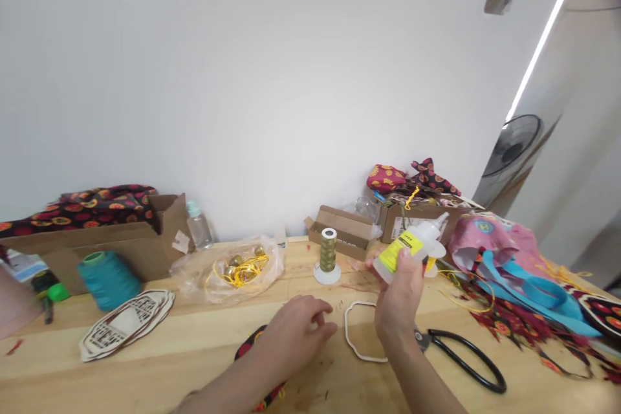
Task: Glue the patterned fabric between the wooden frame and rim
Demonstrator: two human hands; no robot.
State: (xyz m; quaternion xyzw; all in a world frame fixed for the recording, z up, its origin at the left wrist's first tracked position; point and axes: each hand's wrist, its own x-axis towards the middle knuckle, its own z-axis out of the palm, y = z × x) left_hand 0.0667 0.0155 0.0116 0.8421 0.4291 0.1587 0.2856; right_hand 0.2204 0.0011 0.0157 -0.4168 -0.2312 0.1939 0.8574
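My right hand [400,301] is wrapped round a translucent glue bottle [408,249] with a yellow label, tilted with its nozzle up to the right. My left hand [303,330] hovers over the table with fingers loosely bent, a gap between thumb and forefinger and nothing visible in it. Beneath that wrist lies a piece of dark patterned fabric [250,341], mostly hidden. Between the hands is a thin pale outline frame [352,344], partly covered by my right wrist. Black-handled scissors [468,359] lie right of my right forearm, their blades hidden.
A gold thread spool [328,252] stands behind the hands. To the left are a plastic bag [264,281] with bells and yellow cord, a teal thread cone [109,281] and stacked wooden cutouts [129,323]. Cardboard boxes [344,233] line the wall; fabric scraps and blue ribbon [538,297] cover the right.
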